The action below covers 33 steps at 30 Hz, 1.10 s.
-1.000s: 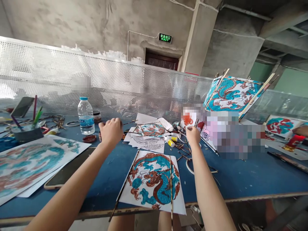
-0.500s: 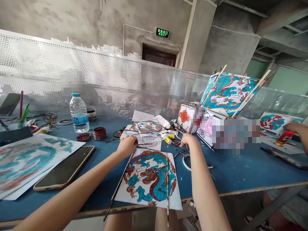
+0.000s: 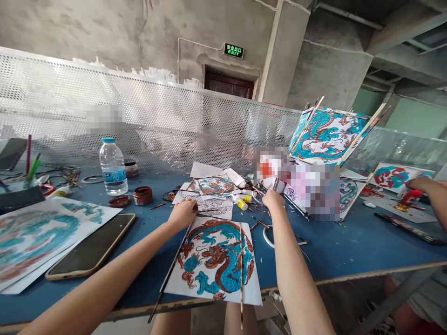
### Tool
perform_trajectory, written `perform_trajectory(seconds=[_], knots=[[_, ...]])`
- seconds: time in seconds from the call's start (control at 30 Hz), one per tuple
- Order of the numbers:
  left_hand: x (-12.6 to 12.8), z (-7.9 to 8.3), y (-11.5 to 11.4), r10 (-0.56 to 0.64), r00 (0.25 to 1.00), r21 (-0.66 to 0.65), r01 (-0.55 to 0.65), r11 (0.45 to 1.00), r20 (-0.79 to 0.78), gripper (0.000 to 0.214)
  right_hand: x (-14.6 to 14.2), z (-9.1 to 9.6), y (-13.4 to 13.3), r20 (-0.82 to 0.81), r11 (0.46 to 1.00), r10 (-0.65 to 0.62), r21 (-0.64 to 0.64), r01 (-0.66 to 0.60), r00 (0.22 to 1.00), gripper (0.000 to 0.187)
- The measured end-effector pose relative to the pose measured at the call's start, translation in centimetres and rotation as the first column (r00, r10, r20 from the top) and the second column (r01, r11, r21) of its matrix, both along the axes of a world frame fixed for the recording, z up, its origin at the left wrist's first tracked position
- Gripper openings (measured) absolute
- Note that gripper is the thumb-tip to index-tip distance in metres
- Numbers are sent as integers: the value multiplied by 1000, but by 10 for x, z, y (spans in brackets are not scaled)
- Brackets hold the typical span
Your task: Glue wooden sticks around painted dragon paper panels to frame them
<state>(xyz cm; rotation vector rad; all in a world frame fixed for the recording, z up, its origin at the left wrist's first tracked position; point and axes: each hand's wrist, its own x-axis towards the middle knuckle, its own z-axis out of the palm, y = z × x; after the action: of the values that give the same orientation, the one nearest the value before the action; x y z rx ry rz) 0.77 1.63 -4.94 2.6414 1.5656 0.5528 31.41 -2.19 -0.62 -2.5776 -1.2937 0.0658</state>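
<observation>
A white sheet painted with a teal and brown dragon (image 3: 216,258) lies at the table's near edge. Two thin sticks lie on it, one along its left side (image 3: 171,274), one right of centre (image 3: 240,265). My left hand (image 3: 183,214) rests at the sheet's top left corner with its fingers curled over the upper end of the left stick. My right hand (image 3: 274,200) hovers beyond the top right corner, fingers closed, beside small yellow-capped tubes (image 3: 240,203) and loose stick pieces. What it holds is hidden.
A stack of dragon drawings (image 3: 209,197) lies beyond the sheet. At left are a phone (image 3: 91,245), a large painted sheet (image 3: 35,237), a paint jar (image 3: 143,195) and a water bottle (image 3: 112,166). A dragon-covered stick frame (image 3: 328,135) stands at right, with another person's hand (image 3: 422,186) beyond it. A perforated metal screen (image 3: 139,121) backs the table.
My left hand has come down from near the paint jar to the sheet's top left corner. My right hand has dropped slightly towards the table.
</observation>
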Motion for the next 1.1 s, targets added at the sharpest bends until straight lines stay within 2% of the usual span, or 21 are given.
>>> perform_trajectory(seconds=[0.13,0.23,0.47,0.6,0.7,0.8,0.87,0.93,0.97,1.03,1.1], knots=[[-1,0,0,17,999,7,-17,1000,-33,19,1,5,-2,2,995,-57,81,57,998,35],[-1,2,-1,50,997,16,-49,999,-58,20,3,2,-1,-4,995,-53,81,53,999,37],[-2,7,-4,129,990,23,-128,992,-62,23,0,-22,9,-44,983,182,8,-182,982,24],[-7,8,-1,192,979,16,-192,981,-69,24,-1,-32,13,-36,982,187,-3,-187,982,20],[-9,8,6,189,980,-55,-186,981,62,20,-2,-30,14,-12,984,176,35,-175,984,22],[-9,8,14,181,913,-170,-126,977,365,11,-8,-24,14,24,962,217,166,-218,976,21],[-8,8,17,173,797,-242,-35,970,579,14,-18,-20,14,42,898,322,302,-319,946,18],[-6,8,18,156,655,-291,103,951,740,21,-32,-18,14,20,779,510,413,-472,860,16],[-6,8,18,145,589,-301,175,938,795,25,-40,-18,14,-19,713,618,436,-549,786,16],[-5,8,17,126,482,-293,290,911,867,31,-57,-19,14,-161,591,793,436,-679,587,19],[-4,10,16,118,399,-274,361,891,909,34,-73,-23,14,-329,511,855,397,-763,401,24]])
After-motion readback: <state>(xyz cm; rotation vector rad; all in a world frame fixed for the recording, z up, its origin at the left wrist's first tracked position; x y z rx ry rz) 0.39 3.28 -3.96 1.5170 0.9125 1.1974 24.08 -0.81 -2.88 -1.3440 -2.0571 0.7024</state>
